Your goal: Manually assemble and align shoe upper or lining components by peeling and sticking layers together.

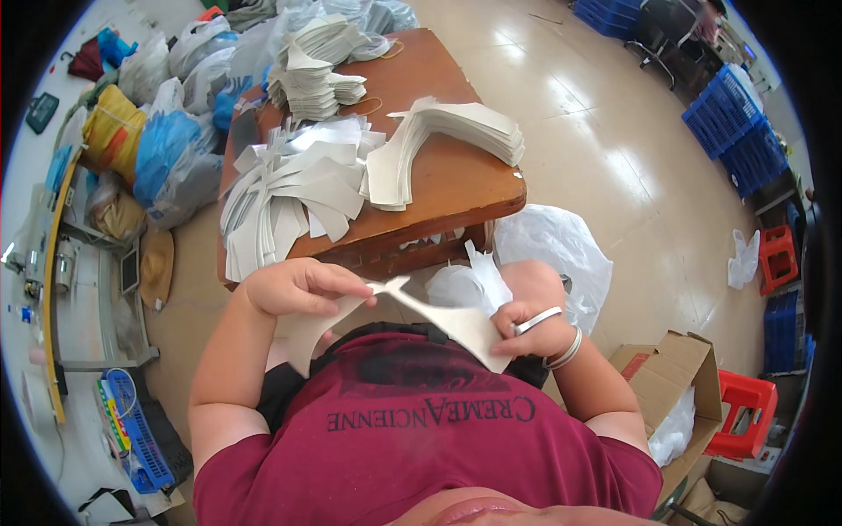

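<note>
Wooden table heaped with white cut pieces

One head-worn fisheye view looks steeply down from above the person's chest, close over both hands. It faces forward onto the wooden table, edges bending toward the rim.

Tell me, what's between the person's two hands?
In the head view, a curved, pale cut-out piece spans the gap: the left hand grips one end, the right hand the other.

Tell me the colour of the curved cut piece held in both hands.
Off-white, a pale cream; the curved cut piece shows best in the head view.
</note>
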Motion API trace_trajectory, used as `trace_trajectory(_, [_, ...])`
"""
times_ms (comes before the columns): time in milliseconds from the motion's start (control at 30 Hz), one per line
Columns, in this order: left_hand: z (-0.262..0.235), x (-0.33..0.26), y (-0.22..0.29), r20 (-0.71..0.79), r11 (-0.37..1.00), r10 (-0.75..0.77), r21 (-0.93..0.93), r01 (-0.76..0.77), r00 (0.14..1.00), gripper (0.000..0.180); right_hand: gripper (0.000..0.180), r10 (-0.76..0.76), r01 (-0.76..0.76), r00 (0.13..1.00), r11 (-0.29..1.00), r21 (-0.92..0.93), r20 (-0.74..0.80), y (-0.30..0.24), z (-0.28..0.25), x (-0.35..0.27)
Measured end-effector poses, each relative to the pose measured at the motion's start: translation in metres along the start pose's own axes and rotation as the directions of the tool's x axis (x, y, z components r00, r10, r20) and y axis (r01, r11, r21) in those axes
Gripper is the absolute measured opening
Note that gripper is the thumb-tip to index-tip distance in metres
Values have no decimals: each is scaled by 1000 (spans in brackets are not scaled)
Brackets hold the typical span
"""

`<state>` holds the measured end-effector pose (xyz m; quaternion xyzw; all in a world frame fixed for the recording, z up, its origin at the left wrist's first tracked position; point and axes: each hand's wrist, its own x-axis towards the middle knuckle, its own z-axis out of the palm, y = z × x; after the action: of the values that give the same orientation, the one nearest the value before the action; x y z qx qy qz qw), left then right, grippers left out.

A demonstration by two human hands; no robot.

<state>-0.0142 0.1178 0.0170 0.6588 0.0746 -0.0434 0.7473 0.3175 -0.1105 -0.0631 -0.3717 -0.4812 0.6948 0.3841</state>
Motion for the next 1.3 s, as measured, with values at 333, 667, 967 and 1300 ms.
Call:
trace_trajectory(333, [-55, 81, 37, -358, 999, 43, 25, -37, 933, 68, 27, -231, 210, 492, 967, -143, -839, -79, -90, 83])
trace_trajectory(667, [-135, 158, 16, -453, 994, 23, -87, -70, 891, 70, 23, -251, 94, 324, 968, -233, -912, -111, -148, 174])
trace_trajectory(967, [-144, 168, 15, -551, 971, -104, 122, 203, 828, 69, 26, -180, -207, 284, 948, -244, -942, -119, -163, 183])
trace_trajectory(1300, [-130, 163, 21, -728, 391, 122, 660, 641, 675, 67, 36, -577, -525, 463, 433, -733, -673, -119, -151, 171])
